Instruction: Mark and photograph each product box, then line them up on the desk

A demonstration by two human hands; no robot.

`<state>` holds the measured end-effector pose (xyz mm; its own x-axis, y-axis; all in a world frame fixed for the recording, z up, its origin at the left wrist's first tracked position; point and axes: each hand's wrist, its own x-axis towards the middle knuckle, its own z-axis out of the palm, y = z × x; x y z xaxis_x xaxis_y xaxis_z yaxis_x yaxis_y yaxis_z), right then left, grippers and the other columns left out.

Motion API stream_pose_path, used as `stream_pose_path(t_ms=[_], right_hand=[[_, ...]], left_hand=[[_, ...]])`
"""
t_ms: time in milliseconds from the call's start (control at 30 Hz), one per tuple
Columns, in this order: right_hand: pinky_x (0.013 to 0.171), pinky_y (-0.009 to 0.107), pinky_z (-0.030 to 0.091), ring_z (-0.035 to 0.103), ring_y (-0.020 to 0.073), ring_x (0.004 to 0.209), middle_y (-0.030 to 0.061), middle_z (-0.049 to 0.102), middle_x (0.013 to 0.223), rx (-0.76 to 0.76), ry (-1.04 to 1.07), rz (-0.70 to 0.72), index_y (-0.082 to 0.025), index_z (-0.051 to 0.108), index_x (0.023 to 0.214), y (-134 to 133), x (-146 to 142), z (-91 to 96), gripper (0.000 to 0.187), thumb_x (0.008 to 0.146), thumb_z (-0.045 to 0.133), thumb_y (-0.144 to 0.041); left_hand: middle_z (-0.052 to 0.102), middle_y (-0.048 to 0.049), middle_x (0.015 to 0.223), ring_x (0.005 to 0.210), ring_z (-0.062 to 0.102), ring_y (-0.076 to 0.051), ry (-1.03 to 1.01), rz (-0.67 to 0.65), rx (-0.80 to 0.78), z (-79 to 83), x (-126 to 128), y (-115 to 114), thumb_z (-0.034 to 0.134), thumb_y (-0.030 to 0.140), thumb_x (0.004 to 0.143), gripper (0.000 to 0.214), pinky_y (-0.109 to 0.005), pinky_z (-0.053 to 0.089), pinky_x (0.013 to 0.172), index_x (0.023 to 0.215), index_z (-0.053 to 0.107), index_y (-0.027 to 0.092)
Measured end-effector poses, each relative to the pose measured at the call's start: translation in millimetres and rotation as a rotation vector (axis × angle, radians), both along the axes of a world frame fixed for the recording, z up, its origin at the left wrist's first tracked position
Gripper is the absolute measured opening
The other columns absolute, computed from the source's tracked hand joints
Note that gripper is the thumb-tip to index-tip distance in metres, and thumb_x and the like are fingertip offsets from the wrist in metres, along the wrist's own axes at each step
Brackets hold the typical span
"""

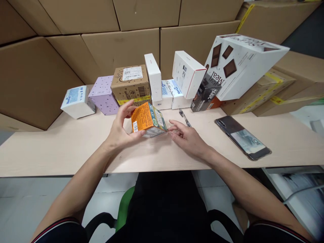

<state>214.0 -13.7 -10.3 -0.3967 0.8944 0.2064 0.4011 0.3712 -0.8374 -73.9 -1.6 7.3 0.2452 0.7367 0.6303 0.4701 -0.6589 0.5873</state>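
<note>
An orange and green printed box (144, 117) is tilted just above the table, with a barcode on its orange face. My left hand (124, 126) grips it from the left, the thumb along the near lower edge and the fingers over the far top side. At the box's right corner, the thumb and fingers of my right hand (186, 136) are pinched together against its edge. Behind it stands a brown carton (130, 82) with a white label and yellow tape. A pen (185, 117) lies beyond my right hand.
Along the back stand a purple box (103, 94), a white and blue box (76, 101), a leaning white box (188, 74), a black box (205, 96) and a large white Meal box (238, 67). A phone (243, 136) lies at right. Stacked cartons (121, 50) wall the rear.
</note>
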Motion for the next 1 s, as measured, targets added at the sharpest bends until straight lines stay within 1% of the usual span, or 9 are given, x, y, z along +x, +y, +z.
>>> stream_pose_path(t_ms=[167,333,467,567,633,700,833,900,1000], right_hand=[[0.073,0.036,0.059,0.069,0.0163,0.067,0.0124,0.076,0.112,0.139,-0.043,-0.043,-0.014,0.062,0.137,1,2,-3.6,0.045,0.097,0.059,-0.035],[0.071,0.034,0.057,0.06,0.0127,0.059,0.0092,0.074,0.105,0.339,-0.061,-0.106,-0.015,0.066,0.126,2,3,-4.3,0.033,0.098,0.058,-0.029],[0.069,0.033,0.055,0.061,0.0145,0.063,0.01,0.073,0.103,0.429,-0.118,-0.13,-0.015,0.066,0.124,3,5,-2.5,0.029,0.1,0.056,-0.028],[0.072,0.036,0.053,0.068,0.0219,0.08,0.0142,0.071,0.109,0.475,-0.279,-0.319,-0.016,0.067,0.124,5,11,5.1,0.031,0.101,0.053,-0.032],[0.073,0.038,0.051,0.07,0.0279,0.088,0.0176,0.069,0.113,0.398,-0.458,-0.5,-0.015,0.067,0.123,8,17,12.7,0.034,0.1,0.055,-0.038],[0.072,0.039,0.049,0.07,0.0324,0.089,0.0213,0.068,0.113,0.249,-0.645,-0.591,-0.013,0.067,0.12,10,23,19.6,0.041,0.098,0.059,-0.046],[0.065,0.037,0.044,0.069,0.0315,0.078,0.0193,0.071,0.09,0.055,-0.858,-0.495,-0.013,0.069,0.099,15,30,24.3,0.034,0.097,0.059,-0.045],[0.061,0.035,0.039,0.066,0.0279,0.07,0.0148,0.07,0.077,0.031,-0.864,-0.435,-0.017,0.068,0.089,17,30,23.6,0.024,0.096,0.057,-0.037],[0.058,0.033,0.035,0.061,0.024,0.065,0.0116,0.069,0.073,0.004,-0.752,-0.384,-0.02,0.064,0.079,16,28,23.6,0.02,0.094,0.056,-0.032]], left_hand=[[0.065,-0.0112,0.131,0.115,0.064,-0.028,0.095,0.089,0.144,4.2,2,-4,0.082,0.059,0.074,0.09,-0.048,0.054,0.097,0.15,0.043,0.028],[0.068,-0.0107,0.129,0.117,0.064,-0.031,0.239,0.131,0.22,9.2,0,-4,0.076,0.054,0.083,0.058,-0.051,0.05,0.101,0.13,0.06,0.026],[0.063,-0.0121,0.133,0.125,0.059,-0.032,0.287,0.096,0.133,7.8,1,-3,0.074,0.052,0.086,0.058,-0.055,0.047,0.107,0.135,0.059,0.026],[0.057,-0.0126,0.134,0.127,0.055,-0.031,0.274,0.045,0.058,2.9,5,-3,0.077,0.051,0.083,0.067,-0.056,0.048,0.11,0.142,0.055,0.027],[0.056,-0.012,0.133,0.127,0.055,-0.031,0.235,0.029,0.064,-0.4,8,-2,0.078,0.047,0.083,0.066,-0.056,0.048,0.111,0.142,0.055,0.027],[0.057,-0.0118,0.132,0.127,0.056,-0.031,0.193,0.019,0.089,-3.2,9,-1,0.08,0.045,0.081,0.066,-0.056,0.049,0.11,0.14,0.056,0.027],[0.059,-0.0138,0.133,0.122,0.06,-0.03,0.113,-0.037,0.058,-7.5,9,0,0.084,0.042,0.077,0.074,-0.049,0.055,0.1,0.142,0.051,0.025],[0.058,-0.0151,0.136,0.123,0.06,-0.03,0.092,-0.068,0.04,-9.0,9,0,0.085,0.042,0.076,0.076,-0.047,0.056,0.098,0.142,0.05,0.025],[0.057,-0.0161,0.139,0.127,0.059,-0.031,0.101,-0.104,0.039,-9.5,9,0,0.086,0.043,0.075,0.078,-0.047,0.056,0.099,0.142,0.05,0.024]])
